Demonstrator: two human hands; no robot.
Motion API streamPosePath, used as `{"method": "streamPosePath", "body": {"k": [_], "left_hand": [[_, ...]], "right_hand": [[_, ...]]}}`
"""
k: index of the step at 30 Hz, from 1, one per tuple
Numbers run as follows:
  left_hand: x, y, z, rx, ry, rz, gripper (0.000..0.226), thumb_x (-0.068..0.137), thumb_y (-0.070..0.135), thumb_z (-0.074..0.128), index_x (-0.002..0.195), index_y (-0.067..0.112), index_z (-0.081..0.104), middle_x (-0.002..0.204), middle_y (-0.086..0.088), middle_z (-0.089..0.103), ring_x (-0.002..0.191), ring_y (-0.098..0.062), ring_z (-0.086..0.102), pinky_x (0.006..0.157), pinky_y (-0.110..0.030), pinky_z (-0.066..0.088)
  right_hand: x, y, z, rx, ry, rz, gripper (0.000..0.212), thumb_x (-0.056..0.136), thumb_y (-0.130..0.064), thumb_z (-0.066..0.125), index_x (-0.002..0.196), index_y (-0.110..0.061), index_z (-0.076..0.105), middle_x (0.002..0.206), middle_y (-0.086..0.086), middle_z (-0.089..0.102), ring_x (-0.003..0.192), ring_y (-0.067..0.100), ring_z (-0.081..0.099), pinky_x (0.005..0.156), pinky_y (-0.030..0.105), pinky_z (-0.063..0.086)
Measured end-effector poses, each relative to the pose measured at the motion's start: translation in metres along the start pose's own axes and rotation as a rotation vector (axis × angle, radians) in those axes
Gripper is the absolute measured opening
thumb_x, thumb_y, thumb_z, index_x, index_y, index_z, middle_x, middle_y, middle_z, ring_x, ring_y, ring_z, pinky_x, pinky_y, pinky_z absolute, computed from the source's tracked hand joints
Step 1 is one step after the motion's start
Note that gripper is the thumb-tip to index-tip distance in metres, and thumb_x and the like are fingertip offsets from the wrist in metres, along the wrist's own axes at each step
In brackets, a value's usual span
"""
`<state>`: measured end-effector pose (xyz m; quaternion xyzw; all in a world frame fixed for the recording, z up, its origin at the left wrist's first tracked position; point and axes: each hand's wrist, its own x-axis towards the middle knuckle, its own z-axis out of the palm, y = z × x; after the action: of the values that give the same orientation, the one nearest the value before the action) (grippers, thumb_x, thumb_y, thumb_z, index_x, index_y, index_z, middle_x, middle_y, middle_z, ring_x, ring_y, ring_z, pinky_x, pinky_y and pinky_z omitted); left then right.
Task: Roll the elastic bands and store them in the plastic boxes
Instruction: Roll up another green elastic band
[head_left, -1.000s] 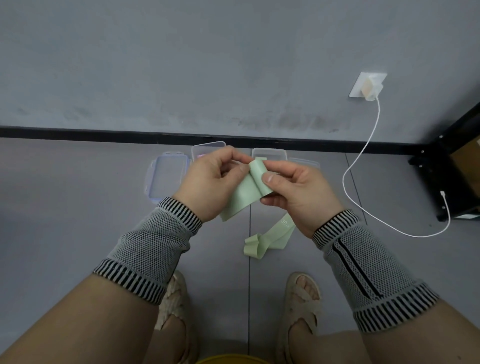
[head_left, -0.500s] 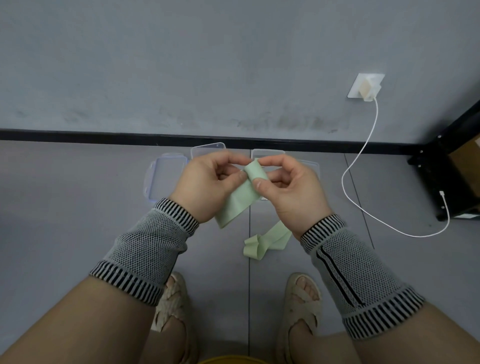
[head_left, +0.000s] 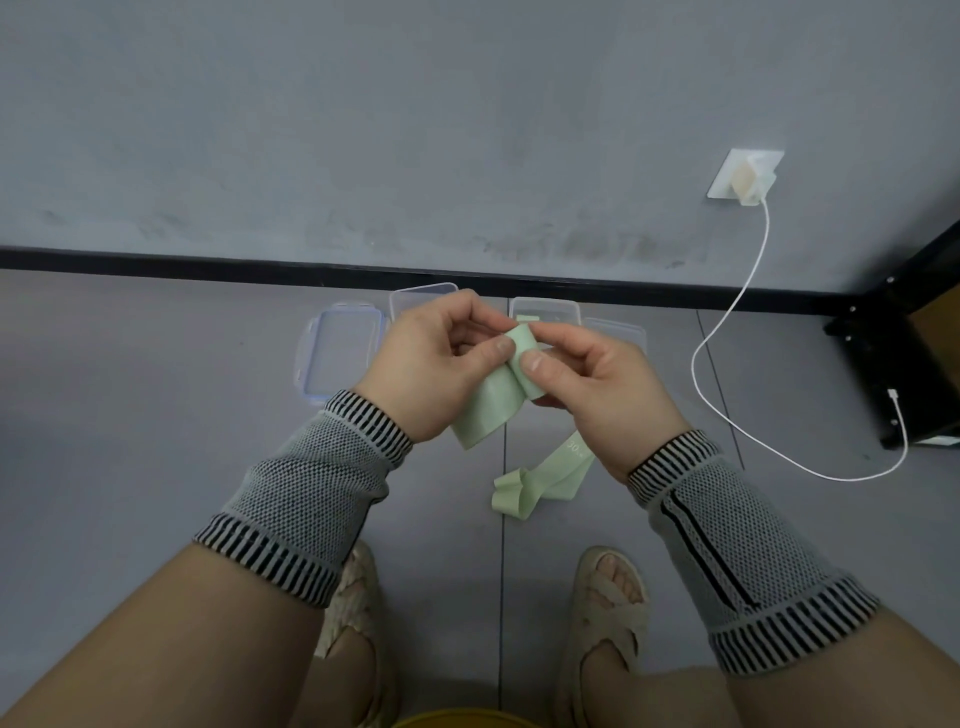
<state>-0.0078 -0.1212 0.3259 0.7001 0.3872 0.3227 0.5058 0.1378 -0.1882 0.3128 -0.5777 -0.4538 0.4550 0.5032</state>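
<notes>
I hold a pale green elastic band (head_left: 491, 402) in front of me, above the floor. My left hand (head_left: 434, 366) pinches its top end and my right hand (head_left: 592, 382) pinches the small rolled part there with thumb and fingers. The band's loose tail (head_left: 540, 480) hangs down and lies folded on the floor between my feet. Behind my hands stand two clear plastic boxes, one (head_left: 423, 296) partly hidden by my left hand, the other (head_left: 545, 312) holding something pale green. A clear lid with a blue rim (head_left: 337, 353) lies to their left and another lid (head_left: 618, 330) to the right.
The grey wall with a black skirting (head_left: 208, 265) runs close behind the boxes. A white charger in a wall socket (head_left: 748, 176) trails its cable (head_left: 727, 410) across the floor on the right. A black shelf frame (head_left: 904, 358) stands far right. My sandalled feet (head_left: 608, 608) rest below.
Both hands have drawn closer together at the band's top end, and the rolled part has grown slightly tighter. The tail on the floor has barely shifted.
</notes>
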Motion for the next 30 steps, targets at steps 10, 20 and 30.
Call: {"method": "streamPosePath", "body": {"k": [10,20,30], "left_hand": [[0.0,-0.003,-0.002,0.201,0.029,-0.119,0.007,0.086,0.018,0.063,0.091,0.022,0.065,0.062,0.004,0.065,0.066,-0.004,0.058,0.063,-0.017,0.047],[-0.002,0.006,0.007,0.173,0.035,0.041,0.029,0.084,0.009,0.066,0.084,0.037,0.063,0.067,0.012,0.062,0.06,0.006,0.056,0.059,-0.007,0.042],[0.0,0.002,0.007,0.09,0.069,-0.021,0.013,0.084,0.012,0.067,0.079,0.024,0.063,0.072,0.006,0.066,0.063,0.005,0.059,0.06,-0.009,0.045]], "right_hand": [[0.004,0.001,-0.006,0.175,0.073,0.105,0.015,0.091,-0.009,0.057,0.101,-0.013,0.067,0.091,0.008,0.071,0.085,0.017,0.066,0.083,0.038,0.053],[0.004,0.001,-0.002,0.093,0.182,0.07,0.018,0.08,-0.005,0.071,0.09,-0.016,0.061,0.074,0.004,0.067,0.073,0.02,0.067,0.075,0.037,0.055],[-0.001,-0.003,0.011,-0.092,0.205,-0.037,0.031,0.074,-0.014,0.077,0.088,-0.026,0.054,0.078,-0.005,0.062,0.065,0.0,0.058,0.063,0.019,0.051]]}}
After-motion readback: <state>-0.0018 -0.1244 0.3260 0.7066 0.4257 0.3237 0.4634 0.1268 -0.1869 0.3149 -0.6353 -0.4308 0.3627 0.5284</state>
